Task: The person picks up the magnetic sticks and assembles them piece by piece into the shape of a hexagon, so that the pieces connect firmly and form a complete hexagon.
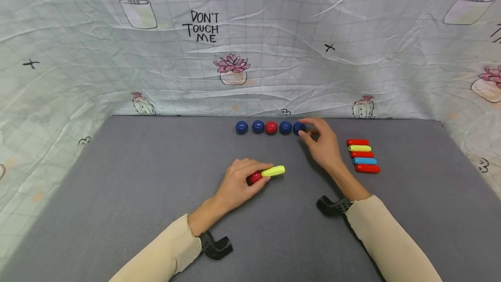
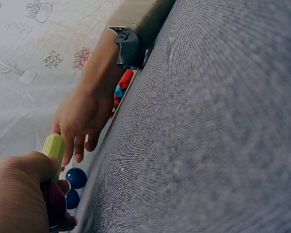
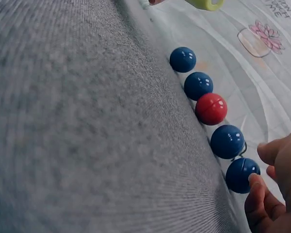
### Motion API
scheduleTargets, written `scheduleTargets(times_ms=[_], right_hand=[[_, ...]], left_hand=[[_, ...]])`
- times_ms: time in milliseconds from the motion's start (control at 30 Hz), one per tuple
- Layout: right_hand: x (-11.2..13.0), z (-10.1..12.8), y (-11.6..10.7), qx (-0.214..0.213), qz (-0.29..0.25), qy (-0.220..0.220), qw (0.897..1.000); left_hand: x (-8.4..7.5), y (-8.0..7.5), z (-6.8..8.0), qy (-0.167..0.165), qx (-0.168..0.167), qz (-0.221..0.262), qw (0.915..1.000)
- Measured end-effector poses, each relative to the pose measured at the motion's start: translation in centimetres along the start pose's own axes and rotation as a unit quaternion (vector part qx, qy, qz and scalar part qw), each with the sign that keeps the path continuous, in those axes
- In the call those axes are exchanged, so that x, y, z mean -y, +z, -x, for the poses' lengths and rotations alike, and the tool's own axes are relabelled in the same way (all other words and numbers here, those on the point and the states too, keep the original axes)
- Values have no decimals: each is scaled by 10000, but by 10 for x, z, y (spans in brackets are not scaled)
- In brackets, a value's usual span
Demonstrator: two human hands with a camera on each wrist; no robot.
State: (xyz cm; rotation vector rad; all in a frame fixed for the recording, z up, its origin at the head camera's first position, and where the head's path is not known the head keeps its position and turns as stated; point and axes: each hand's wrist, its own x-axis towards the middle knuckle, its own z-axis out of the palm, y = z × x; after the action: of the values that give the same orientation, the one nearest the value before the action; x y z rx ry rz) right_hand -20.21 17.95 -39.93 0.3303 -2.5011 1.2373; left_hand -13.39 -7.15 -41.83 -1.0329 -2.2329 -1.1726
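Observation:
Five balls line the far edge of the grey mat [image 1: 117, 195]: two blue balls [image 1: 241, 127], a red ball [image 1: 271, 128], another blue, then the end blue ball [image 3: 240, 174]. My right hand [image 1: 309, 130] curls its thumb and fingers about that end ball, a fingertip [image 3: 256, 183] touching it. At the mat's middle my left hand [image 1: 261, 175] grips a yellow-green capsule [image 1: 273, 171] that sticks out to the right. A red piece [image 1: 254, 177] lies under the same fingers, and its shape is hidden.
A stack of several capsules [image 1: 362, 155] in red, yellow-green and blue lies on the mat to the right of my right hand. A printed cloth backdrop [image 1: 203, 27] rises behind and on both sides of the mat. Black camera mounts [image 1: 215, 246] sit on both wrists.

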Motion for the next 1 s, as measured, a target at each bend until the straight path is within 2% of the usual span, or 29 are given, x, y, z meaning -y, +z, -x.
scheduleTargets(times_ms=[200,467,667,1000], right_hand=[[-6,-1,2,320,267,-369,9985],[-10,0,3,762,382,-504,9951],[-9,0,4,742,354,-517,9953],[-9,-1,4,550,384,-225,9975]], left_hand=[[-1,0,-1,31,-30,19,10000],[-2,-1,-1,-70,21,23,10000],[-2,-1,0,-82,55,20,9999],[-3,-1,-1,-139,79,-3,9999]])
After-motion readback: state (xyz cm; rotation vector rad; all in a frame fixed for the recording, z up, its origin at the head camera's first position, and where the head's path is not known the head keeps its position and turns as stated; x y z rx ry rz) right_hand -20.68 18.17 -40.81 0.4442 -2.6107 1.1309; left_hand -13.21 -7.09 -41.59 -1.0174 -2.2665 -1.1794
